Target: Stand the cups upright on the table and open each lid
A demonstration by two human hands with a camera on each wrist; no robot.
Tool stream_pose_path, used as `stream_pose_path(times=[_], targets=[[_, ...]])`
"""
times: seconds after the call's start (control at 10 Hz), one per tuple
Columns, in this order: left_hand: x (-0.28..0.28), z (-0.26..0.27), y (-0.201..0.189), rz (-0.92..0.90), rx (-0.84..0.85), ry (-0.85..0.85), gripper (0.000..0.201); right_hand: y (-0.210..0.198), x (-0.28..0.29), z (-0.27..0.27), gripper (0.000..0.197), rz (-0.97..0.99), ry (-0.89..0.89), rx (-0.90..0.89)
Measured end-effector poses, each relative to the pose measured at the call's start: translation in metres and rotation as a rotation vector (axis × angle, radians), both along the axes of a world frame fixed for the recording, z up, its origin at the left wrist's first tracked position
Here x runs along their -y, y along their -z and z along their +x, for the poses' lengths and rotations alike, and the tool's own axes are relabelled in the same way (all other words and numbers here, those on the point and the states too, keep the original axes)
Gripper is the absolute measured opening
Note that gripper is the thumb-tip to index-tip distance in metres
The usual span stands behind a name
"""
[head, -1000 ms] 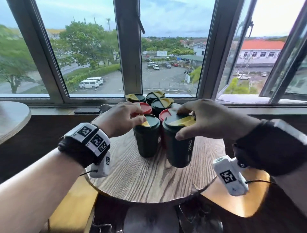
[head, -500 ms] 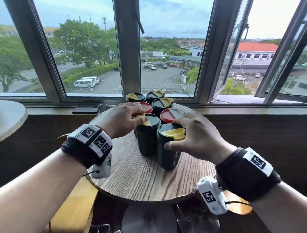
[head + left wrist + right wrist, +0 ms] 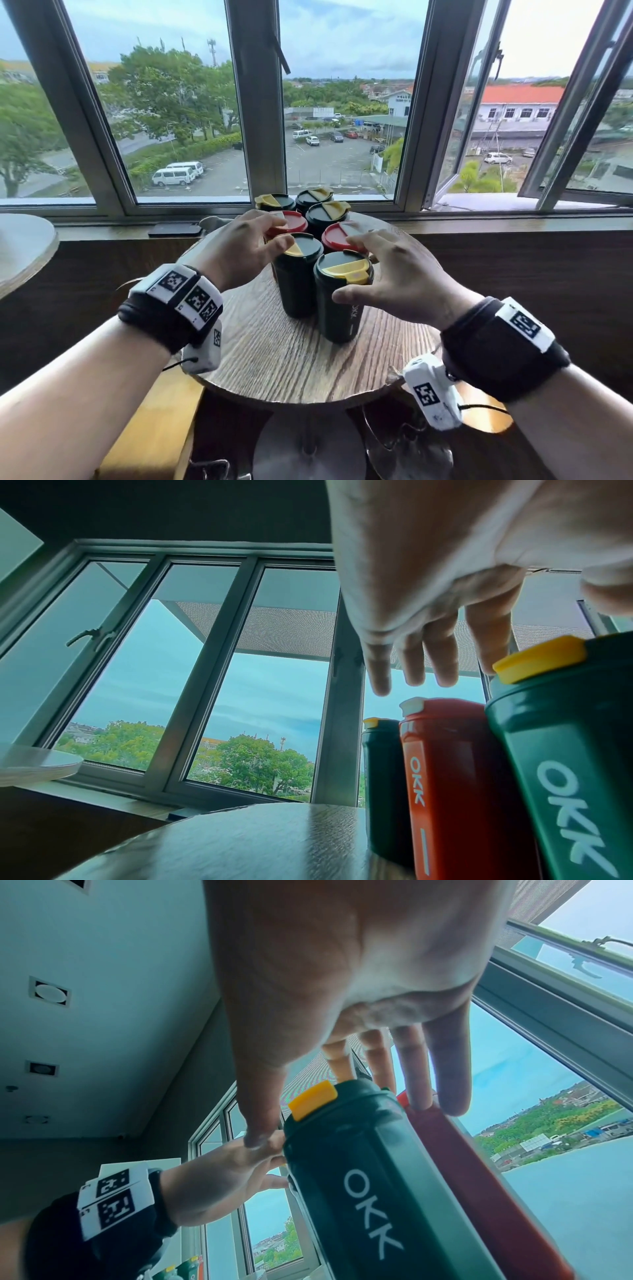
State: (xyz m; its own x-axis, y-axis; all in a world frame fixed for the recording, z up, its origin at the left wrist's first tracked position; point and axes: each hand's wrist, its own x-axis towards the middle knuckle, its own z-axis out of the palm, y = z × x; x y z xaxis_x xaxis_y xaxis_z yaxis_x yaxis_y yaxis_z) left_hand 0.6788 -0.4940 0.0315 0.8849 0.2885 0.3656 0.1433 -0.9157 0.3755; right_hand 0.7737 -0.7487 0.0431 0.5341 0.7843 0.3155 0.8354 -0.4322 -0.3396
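Several lidded cups stand upright, close together, on the round wooden table [image 3: 274, 359]. Nearest me is a dark green cup with a yellow lid flap [image 3: 340, 308] [image 3: 369, 1177]. My right hand [image 3: 346, 267] [image 3: 342, 1069] hovers over it with fingers spread and straight, the thumb by the cup's side. Beside it stands a second green cup [image 3: 296, 281] [image 3: 565, 764]. My left hand [image 3: 286, 233] [image 3: 428, 656] reaches over this cup and a red cup [image 3: 291, 221] [image 3: 441, 777], fingers extended, the thumb at its yellow flap. Another red cup [image 3: 337, 234] and three green ones [image 3: 327, 214] stand behind.
A dark phone [image 3: 174, 229] lies on the window sill behind the table. Part of another round table [image 3: 24, 246] shows at the left. The window pane at the right [image 3: 565, 120] is swung open. Yellow stool seats [image 3: 147, 428] sit below the table's edge.
My right hand has let go of the front green cup's lid and spread its fingers. My left hand's fingers have straightened from their curl over the other green cup's lid.
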Motion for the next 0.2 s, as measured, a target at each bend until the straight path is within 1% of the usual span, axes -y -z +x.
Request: stream_pose_path(times=[0.1, 0.2], targets=[[0.011, -0.017, 0.004, -0.003, 0.050, -0.019, 0.048, 0.003, 0.015, -0.002, 0.097, 0.023, -0.029, -0.036], [0.028, -0.041, 0.015, -0.027, 0.118, -0.069, 0.045, 0.012, 0.038, -0.006, 0.103, 0.078, -0.082, -0.159]])
